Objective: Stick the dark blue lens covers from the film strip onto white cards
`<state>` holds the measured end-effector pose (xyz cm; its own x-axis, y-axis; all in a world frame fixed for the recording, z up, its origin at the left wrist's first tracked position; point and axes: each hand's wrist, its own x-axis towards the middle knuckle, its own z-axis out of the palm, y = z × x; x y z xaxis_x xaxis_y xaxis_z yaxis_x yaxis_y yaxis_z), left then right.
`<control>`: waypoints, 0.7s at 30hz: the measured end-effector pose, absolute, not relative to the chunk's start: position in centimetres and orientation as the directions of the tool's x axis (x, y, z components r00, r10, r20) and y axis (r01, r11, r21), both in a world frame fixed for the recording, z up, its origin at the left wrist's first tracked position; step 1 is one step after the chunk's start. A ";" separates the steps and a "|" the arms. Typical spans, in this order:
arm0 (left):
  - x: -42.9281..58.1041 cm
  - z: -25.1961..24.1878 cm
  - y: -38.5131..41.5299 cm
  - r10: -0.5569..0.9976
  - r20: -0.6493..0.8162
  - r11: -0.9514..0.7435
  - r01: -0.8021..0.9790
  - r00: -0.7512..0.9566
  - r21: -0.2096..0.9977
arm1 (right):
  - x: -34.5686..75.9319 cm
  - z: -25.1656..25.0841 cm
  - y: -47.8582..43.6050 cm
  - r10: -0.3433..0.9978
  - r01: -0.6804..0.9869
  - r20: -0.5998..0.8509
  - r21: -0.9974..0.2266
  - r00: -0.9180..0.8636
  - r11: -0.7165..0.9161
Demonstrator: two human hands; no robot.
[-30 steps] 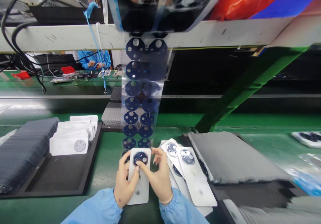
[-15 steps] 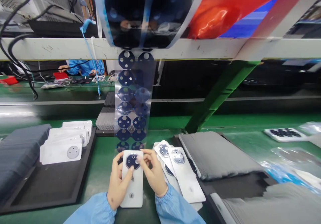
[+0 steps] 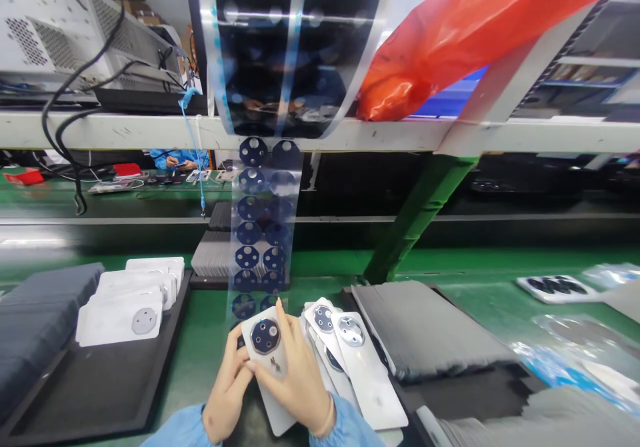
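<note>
A person in pale blue sleeves holds a white back cover point(image 3: 270, 357) in both hands, low in the middle of the view. The left hand point(image 3: 227, 393) closes on the cover's left edge from below. The right hand point(image 3: 295, 383) wraps its right side, thumb across the face and a forefinger lying along the upper edge. The cover is tilted and raised off the bench, with a dark round camera ring point(image 3: 265, 335) at its far end.

Just beyond the held cover hangs a clear film strip point(image 3: 260, 233) carrying two columns of dark blue discs; its lower end reaches down close to the cover's top. Just right of the grip lies a fanned pile of similar covers point(image 3: 360, 367), and further right a grey stack of sheets point(image 3: 425, 327). Left of the grip sits a black tray point(image 3: 100, 380) holding a row of white covers point(image 3: 125, 313), with a dark grey stack point(image 3: 35, 320) beside it.

Everything rests on a green bench top point(image 3: 205, 340) in a factory line. Above the hands runs a scuffed white shelf beam point(image 3: 125, 132), propped by a slanting green post point(image 3: 415, 213). An orange plastic bag point(image 3: 450, 33) sags over the beam up and to the right. Black cables point(image 3: 70, 140) and a blue coiled cord point(image 3: 193, 127) hang up and to the left. Far beyond, a co-worker's blue sleeves point(image 3: 175, 160) show at another green bench.
</note>
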<state>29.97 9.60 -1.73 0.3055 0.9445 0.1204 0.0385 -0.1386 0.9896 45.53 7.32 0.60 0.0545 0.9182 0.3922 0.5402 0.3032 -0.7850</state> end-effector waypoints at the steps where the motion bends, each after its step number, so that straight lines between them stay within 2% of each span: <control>1: 29.8 -1.4 9.6 0.926 0.106 -0.108 -0.014 0.362 0.994 | 45.3 0.8 7.2 0.915 0.561 0.398 -0.774 0.067 0.296; 5: 29.5 0.2 9.7 0.804 0.073 0.077 -0.224 0.590 0.972 | 45.5 1.4 7.0 0.906 0.594 0.414 -0.751 0.084 0.288; 7: 29.3 0.8 9.9 0.811 0.136 0.011 -0.248 0.569 0.969 | 46.5 1.7 7.0 0.886 0.639 0.452 -0.713 0.102 0.290; 9: 28.3 1.2 10.8 0.882 0.219 -0.139 -0.212 0.417 0.967 | 48.2 1.9 7.1 0.844 0.711 0.506 -0.659 0.178 0.245; 11: 26.5 1.2 12.3 0.934 0.313 -0.301 -0.091 0.172 0.949 | 50.4 1.7 7.4 0.784 0.778 0.548 -0.613 0.292 0.138; 13: 23.7 1.1 14.2 0.912 0.408 -0.394 0.173 -0.052 0.903 | 52.7 0.6 8.0 0.770 0.823 0.536 -0.567 0.347 0.024; 15: 20.6 0.7 16.1 0.891 0.437 -0.306 0.542 -0.127 0.783 | 54.5 -1.4 8.6 0.817 0.866 0.469 -0.494 0.336 -0.073; 16: 19.1 0.4 16.9 0.893 0.425 -0.249 0.629 -0.144 0.737 | 55.2 -2.5 8.9 0.846 0.889 0.436 -0.449 0.307 -0.091; 21: 14.3 -2.1 18.6 0.914 0.319 0.023 0.817 -0.251 0.576 | 56.3 -6.1 9.5 0.890 0.954 0.390 -0.267 0.237 -0.137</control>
<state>14.30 18.60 -2.06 -0.2509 0.9139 0.3192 0.8171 0.0231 0.5760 56.26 9.55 -6.14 0.2371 0.8896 0.3904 0.9540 -0.1372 -0.2668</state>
